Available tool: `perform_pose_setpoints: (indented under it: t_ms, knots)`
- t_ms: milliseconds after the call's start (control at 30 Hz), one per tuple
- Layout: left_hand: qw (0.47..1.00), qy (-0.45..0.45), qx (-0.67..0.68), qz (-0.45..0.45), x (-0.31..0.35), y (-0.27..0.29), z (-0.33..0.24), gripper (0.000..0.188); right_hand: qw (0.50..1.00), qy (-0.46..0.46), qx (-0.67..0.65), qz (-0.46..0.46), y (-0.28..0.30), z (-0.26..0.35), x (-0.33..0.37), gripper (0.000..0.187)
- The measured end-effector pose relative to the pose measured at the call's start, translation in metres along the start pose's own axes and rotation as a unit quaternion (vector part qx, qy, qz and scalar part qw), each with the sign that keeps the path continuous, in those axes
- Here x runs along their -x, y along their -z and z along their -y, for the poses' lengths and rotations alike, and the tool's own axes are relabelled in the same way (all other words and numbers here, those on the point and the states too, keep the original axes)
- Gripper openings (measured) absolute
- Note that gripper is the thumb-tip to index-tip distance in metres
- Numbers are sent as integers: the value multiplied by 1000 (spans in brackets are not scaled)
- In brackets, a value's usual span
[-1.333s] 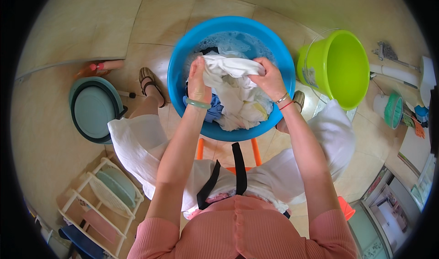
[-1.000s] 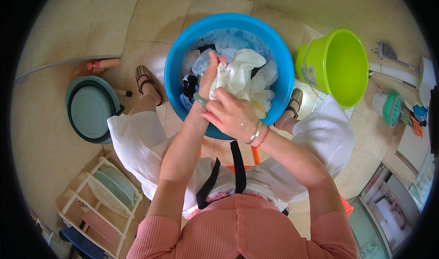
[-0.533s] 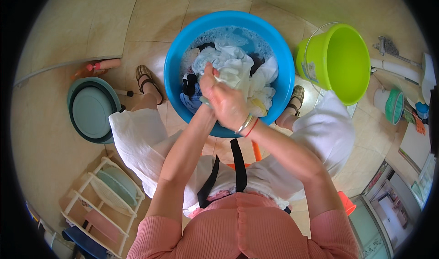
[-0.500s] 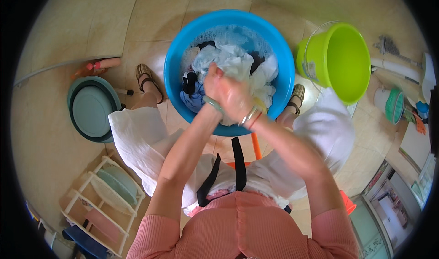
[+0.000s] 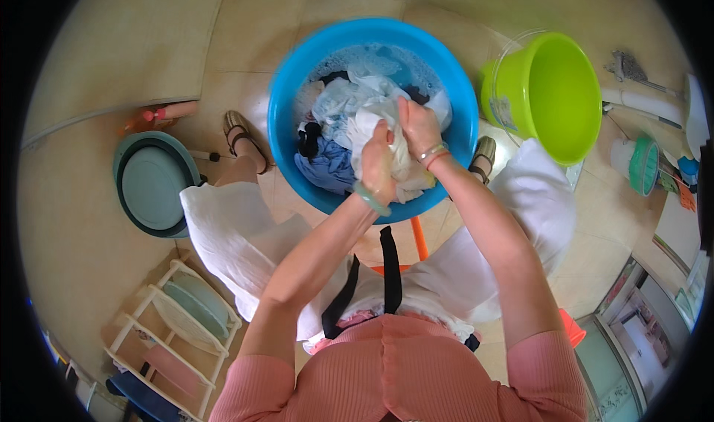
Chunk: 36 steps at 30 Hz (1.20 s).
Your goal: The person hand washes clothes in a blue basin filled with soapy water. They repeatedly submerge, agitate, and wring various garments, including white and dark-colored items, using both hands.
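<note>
A round blue basin (image 5: 291, 80) stands on the tiled floor between my feet, holding soapy water and several wet clothes, among them a blue garment (image 5: 327, 170) and a dark one. Both hands are inside it, pressed together on a white cloth (image 5: 366, 124). My left hand (image 5: 378, 163) grips a bunched part of the white cloth, a green bangle on its wrist. My right hand (image 5: 418, 124) grips the same cloth just beyond it, with bracelets on the wrist. The cloth is wrung up between the two fists.
A lime green bucket (image 5: 549, 94) stands right of the basin. A grey-green round tub (image 5: 152, 184) sits on the floor at left, a white rack (image 5: 175, 325) with pastel basins below it. My sandalled feet (image 5: 239, 128) flank the basin. Bottles and a mop lie at far right.
My hands were apart, spreading the white cloth; they came together over the basin and now clutch it bunched, shifting slightly right and back.
</note>
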State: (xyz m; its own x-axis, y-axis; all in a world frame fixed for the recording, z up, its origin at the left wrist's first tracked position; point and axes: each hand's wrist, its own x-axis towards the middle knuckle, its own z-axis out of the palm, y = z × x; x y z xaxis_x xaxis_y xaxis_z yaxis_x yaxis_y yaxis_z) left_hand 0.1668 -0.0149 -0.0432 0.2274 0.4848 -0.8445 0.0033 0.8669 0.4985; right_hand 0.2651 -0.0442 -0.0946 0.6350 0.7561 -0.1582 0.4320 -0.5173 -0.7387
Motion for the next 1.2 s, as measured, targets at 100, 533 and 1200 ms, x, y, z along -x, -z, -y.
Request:
perform_pose_setpoints:
  t_ms: [100,533,1200]
  knots:
    - [998,-50,-5,40,-9,7,-33,37,996,-63,-47,-31,15,-4,-11,32]
    - [958,-144,-114,221,-14,36,-49,37,975,147,-128,111,62,15,-30,44]
    - [900,-44,209,380,30,38,-103,57,932,-69,-303,187,19,-13,-7,33]
